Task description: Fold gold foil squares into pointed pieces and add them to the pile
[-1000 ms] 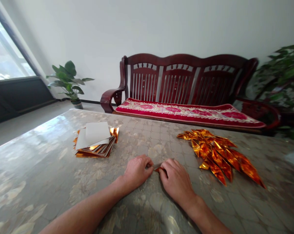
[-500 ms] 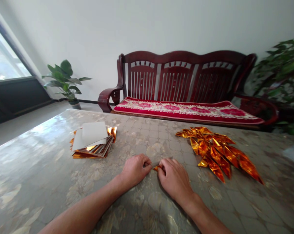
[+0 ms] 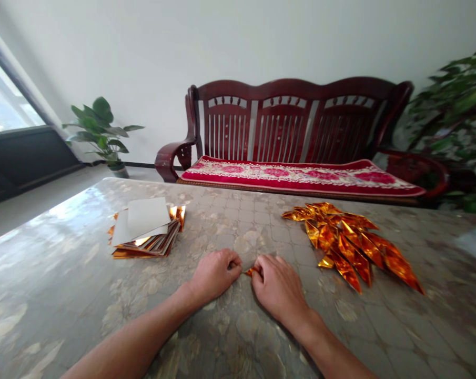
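Foil piece [image 3: 251, 271], small and gold-orange, is low over the desk [image 3: 238, 231], between your hands and mostly covered by them. Only its left end shows. Your right hand [image 3: 279, 289] is closed, fingers curled over the piece, and looks to be pinching it. Your left hand [image 3: 214, 275] is curled almost to a fist, just beside the piece, its fingertips at or very near the exposed end. Can't tell if the left has hold of it. Both hands rest close together at the near middle of the desk, wrists apart.

To your left, well apart from the hands: stack of foil squares [image 3: 147, 243], gold edges fanned, with white paper sheets [image 3: 145, 222] on top. To your right: loose pile of folded foil strips [image 3: 348, 245], pointed and shiny, just past your right hand.

Desk top is glossy, mottled grey. Beyond its far edge: dark red wooden bench [image 3: 293, 123] with red floral cushion [image 3: 296, 176]. Potted plant [image 3: 99, 129] stands on the floor at left, larger plant [image 3: 454, 116] at right, window [image 3: 4, 95] far left.
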Available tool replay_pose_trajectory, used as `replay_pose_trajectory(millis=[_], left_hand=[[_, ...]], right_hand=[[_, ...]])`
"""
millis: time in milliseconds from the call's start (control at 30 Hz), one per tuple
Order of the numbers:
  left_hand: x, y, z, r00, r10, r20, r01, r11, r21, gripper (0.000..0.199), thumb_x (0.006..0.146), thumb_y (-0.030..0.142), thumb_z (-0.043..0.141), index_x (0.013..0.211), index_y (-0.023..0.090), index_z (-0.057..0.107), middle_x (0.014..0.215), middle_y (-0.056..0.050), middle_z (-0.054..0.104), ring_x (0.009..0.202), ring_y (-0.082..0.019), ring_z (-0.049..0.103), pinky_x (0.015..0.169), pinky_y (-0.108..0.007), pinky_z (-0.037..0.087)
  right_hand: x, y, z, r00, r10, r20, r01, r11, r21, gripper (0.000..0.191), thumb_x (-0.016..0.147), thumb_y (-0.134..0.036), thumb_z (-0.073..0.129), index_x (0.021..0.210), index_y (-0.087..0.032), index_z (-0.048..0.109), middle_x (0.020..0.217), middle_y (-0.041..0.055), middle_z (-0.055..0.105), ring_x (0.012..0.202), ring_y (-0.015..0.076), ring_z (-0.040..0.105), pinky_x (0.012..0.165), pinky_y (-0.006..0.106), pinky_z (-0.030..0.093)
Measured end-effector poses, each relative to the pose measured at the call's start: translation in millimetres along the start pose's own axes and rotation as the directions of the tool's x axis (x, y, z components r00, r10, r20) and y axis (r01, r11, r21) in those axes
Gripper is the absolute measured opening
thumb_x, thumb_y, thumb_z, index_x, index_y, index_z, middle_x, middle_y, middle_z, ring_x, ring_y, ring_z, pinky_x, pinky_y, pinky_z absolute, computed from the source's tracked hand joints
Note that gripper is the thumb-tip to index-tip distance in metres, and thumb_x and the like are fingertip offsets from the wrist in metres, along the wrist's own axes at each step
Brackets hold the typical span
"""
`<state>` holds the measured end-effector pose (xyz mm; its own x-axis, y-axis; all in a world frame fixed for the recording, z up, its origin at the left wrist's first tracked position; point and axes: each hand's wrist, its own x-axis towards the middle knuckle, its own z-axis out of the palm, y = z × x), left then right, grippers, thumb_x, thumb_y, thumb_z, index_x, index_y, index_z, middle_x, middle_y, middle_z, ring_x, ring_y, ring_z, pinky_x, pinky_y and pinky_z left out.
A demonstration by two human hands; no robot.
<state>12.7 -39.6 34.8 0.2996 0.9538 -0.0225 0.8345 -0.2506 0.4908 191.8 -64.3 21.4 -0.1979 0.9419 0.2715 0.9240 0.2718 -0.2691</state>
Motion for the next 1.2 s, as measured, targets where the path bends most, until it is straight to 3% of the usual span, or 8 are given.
replay_pose_trajectory(millis=[500,767,1200], left_hand=[[0.1,6.7,-3.0,0.997,-0.08,0.022,0.081,0.996,-0.049,0.016,0.08,0.036,0.062,0.077,0.025,0.072,0.075,0.003,0.073,0.07,-0.016,0.064,0.058,-0.023,0.032],[2.6,6.0,3.3,0.991,-0.129,0.019,0.13,0.99,-0.054,0.012,0.077,0.034,0.063,0.076,0.024,0.071,0.072,0.003,0.072,0.068,-0.015,0.063,0.057,-0.024,0.03],[3.3,7.4,4.6,0.995,-0.104,-0.01,0.103,0.994,-0.027,0.008,0.074,0.03,0.061,0.074,0.024,0.067,0.067,0.004,0.067,0.063,-0.014,0.059,0.056,-0.024,0.027]], right_hand=[[0.4,1.3,4.4,1.0,-0.003,-0.019,0.003,1.0,0.001,0.014,0.083,-0.013,0.061,0.075,-0.022,0.055,0.077,0.0007,0.064,0.074,0.0191,0.051,0.066,0.031,0.025],[0.6,0.7,3.4,1.0,0.008,-0.008,-0.008,1.0,0.024,0.014,0.083,-0.012,0.06,0.075,-0.022,0.055,0.077,0.0005,0.064,0.075,0.0192,0.05,0.066,0.031,0.024],[0.1,1.7,1.4,0.999,0.023,0.034,-0.025,0.999,0.046,0.012,0.084,-0.013,0.057,0.077,-0.022,0.056,0.08,0.0014,0.066,0.078,0.0192,0.053,0.068,0.03,0.027]])
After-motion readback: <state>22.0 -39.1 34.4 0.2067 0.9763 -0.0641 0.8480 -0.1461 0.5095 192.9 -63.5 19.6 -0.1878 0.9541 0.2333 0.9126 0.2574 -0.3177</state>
